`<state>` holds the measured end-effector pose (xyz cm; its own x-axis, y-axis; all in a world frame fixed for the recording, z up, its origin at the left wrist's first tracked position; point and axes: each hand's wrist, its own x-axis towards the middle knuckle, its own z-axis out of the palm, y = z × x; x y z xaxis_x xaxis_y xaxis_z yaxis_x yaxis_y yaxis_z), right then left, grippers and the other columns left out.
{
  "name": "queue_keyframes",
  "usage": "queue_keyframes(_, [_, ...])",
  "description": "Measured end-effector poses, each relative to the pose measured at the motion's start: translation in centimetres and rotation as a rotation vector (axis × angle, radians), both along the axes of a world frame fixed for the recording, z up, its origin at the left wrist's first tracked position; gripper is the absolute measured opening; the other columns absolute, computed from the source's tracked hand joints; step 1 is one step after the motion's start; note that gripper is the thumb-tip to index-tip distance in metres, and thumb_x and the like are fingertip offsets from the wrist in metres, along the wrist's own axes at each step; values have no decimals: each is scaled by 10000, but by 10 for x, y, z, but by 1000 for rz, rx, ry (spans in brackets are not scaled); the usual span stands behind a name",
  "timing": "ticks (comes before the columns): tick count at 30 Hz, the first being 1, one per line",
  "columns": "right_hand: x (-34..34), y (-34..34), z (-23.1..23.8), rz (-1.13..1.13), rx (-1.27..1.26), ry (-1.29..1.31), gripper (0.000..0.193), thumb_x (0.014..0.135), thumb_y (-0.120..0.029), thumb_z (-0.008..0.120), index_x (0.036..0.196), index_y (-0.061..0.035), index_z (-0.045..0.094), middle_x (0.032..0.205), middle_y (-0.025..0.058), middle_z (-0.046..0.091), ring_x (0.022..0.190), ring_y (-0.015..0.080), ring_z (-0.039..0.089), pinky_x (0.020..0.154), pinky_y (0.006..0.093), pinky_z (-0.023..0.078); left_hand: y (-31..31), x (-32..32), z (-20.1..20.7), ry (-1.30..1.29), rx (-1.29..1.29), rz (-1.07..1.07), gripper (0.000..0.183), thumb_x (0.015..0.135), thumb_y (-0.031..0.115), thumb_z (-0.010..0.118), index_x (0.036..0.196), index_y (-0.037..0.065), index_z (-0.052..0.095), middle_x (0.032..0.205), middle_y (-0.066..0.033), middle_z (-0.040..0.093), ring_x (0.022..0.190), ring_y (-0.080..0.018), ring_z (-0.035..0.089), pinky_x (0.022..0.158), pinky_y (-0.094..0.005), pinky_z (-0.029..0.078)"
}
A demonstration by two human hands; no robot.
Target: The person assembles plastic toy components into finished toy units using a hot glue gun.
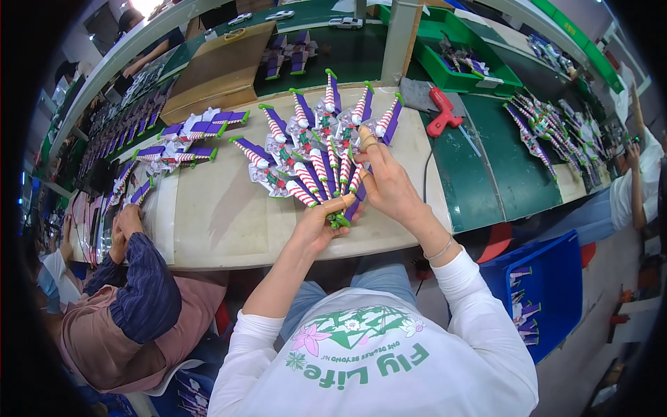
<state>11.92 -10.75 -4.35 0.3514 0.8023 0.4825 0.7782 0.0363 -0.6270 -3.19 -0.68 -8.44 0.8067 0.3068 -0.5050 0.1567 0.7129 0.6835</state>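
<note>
A fan of several winged toy pieces lies on the pale worktop in front of me. Each has purple wings, red-and-white striped edges, green tips and a whitish body. My left hand is closed around the gathered near tips, its thumb laid across them. On the fan's right side, my right hand grips a winged piece between bent fingers and thumb, partly hiding it. Coverings that look like tape or finger cots wrap some of my fingertips.
A red glue gun lies right of the fan, its cable hanging near. More winged pieces lie left, beside a seated co-worker. A brown box and green tray stand behind; a blue bin is lower right.
</note>
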Motion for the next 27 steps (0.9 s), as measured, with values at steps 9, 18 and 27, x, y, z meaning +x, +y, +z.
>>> queue_keyframes(9, [-6,15,0,-180,8,-292,631,771,64,573,1371,74,375,1101,221,563,991,312,637,826,397,508,-2,0,-4,-17,-30,55,253,891,221,652,1092,69,647,950,-81,709,787,-152,679,551,-259,486])
queue_keyframes(18, [2,8,-15,-74,210,91,499,792,59,604,1274,75,479,1042,213,608,917,298,659,788,376,521,-2,2,4,-13,-7,-9,254,874,238,688,1057,65,661,926,-69,713,750,-126,664,543,-233,467])
queue_keyframes(27, [7,12,-22,-86,248,-180,400,816,43,609,1205,58,519,1048,211,629,937,356,642,894,440,490,-2,2,5,-26,-10,-4,254,873,238,689,1057,65,664,923,-67,714,751,-123,665,537,-232,454])
